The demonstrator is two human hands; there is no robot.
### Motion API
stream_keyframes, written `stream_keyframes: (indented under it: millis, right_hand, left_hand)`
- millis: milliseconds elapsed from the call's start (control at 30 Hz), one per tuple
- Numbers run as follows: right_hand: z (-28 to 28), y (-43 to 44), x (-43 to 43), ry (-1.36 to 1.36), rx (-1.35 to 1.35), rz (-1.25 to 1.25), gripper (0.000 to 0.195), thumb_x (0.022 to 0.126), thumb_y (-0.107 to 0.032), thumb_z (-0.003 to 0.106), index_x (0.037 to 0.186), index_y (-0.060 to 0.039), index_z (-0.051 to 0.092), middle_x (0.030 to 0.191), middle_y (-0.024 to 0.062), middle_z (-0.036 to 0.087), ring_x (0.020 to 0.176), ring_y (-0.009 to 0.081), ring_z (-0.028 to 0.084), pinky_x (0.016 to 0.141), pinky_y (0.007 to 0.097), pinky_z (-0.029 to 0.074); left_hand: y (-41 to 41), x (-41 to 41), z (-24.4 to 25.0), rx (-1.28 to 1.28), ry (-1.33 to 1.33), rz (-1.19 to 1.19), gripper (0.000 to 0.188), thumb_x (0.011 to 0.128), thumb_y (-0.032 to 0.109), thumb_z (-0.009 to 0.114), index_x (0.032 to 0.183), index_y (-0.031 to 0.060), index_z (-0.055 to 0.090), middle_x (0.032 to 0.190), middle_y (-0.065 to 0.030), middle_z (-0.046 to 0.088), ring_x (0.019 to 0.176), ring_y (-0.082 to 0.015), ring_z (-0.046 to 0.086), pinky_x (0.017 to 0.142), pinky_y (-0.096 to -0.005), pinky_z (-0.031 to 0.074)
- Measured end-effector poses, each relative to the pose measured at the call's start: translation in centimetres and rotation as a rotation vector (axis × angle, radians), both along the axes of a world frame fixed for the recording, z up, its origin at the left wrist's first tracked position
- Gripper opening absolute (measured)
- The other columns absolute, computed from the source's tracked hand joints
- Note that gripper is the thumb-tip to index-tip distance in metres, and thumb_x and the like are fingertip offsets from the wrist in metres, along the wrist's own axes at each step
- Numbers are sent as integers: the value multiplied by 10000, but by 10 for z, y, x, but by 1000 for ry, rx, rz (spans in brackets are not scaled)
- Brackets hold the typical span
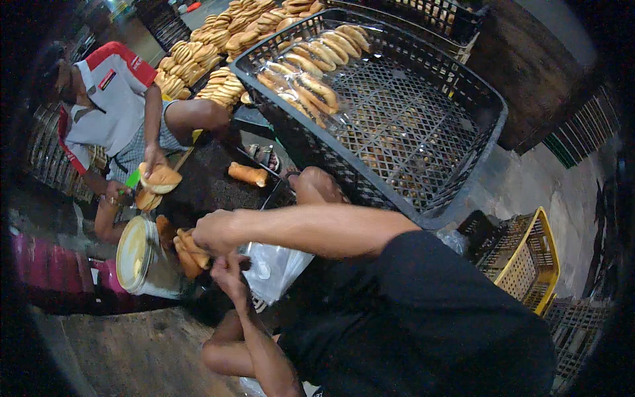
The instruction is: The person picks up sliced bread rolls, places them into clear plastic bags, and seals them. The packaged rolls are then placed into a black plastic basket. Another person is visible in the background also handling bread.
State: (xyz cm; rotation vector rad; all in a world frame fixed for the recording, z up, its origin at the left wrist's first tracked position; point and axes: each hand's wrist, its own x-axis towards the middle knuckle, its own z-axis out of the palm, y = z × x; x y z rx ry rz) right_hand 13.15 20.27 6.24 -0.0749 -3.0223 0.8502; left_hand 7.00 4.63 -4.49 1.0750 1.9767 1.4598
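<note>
My right hand (pixel 214 234) reaches left across the view, its fingers over the near end of some bread rolls (pixel 187 252); its grip is hidden. Just below it is my left hand (pixel 229 274), fingers bent close to my right wrist; whether it holds anything is unclear. Clear plastic bags (pixel 275 270) lie beside my hands. Left of the rolls stands a tub of pale cream spread (pixel 133 255). Across from me a seated co-worker holds a split bun (pixel 161 177) and a green-bladed knife or spreader (pixel 132 180). A single browned roll (pixel 248 174) lies on the dark surface between us.
A large black plastic crate (pixel 317 130) with bagged filled rolls (pixel 327 54) stands beside my right knee. Piles of split bread (pixel 218 59) lie behind it. A yellow crate (pixel 540 263) is at the right, and stacked racks stand at the far left.
</note>
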Motion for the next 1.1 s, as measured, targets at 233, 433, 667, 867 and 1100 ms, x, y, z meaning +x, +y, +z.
stream_keyframes:
  millis: [233,433,667,867,1100]
  right_hand:
    - [-58,-15,62,493,-1263,-670,184,935,-111,558,1039,39,537,818,76,625,733,203,685,599,315,581]
    - [-45,-37,7,313,-841,-520,320,899,-205,663,1100,18,554,936,145,668,812,229,693,668,350,560]
    - [-175,-99,-112,240,-107,-526,1132,699,-543,773,1506,-34,164,1485,231,336,1387,426,294,1114,611,187]
    - [-196,-81,-143,388,19,-709,532,750,-335,737,1223,-122,616,1142,82,655,1272,355,447,1095,624,227]
    - [-9,44,54,318,-1006,-632,587,795,-159,672,1309,61,494,1065,154,648,947,192,637,819,272,501]
  left_hand:
    - [13,-17,3,518,-1057,322,434,957,441,554,1074,24,589,969,-97,659,840,-199,639,761,-355,535]
    - [-19,-71,12,558,-538,820,283,876,301,721,871,34,626,688,-27,616,580,-106,544,558,-230,453]
    - [-161,-134,-52,940,-898,1224,555,907,572,558,1020,30,594,991,-84,653,807,-182,634,733,-305,556]
    - [-117,-115,-50,832,-657,1143,629,971,589,384,1247,32,486,1205,-192,595,1064,-297,628,790,-359,573]
    - [-55,-139,-23,516,-218,843,539,1010,526,340,1140,23,480,1310,-228,536,1163,-357,564,797,-490,575]
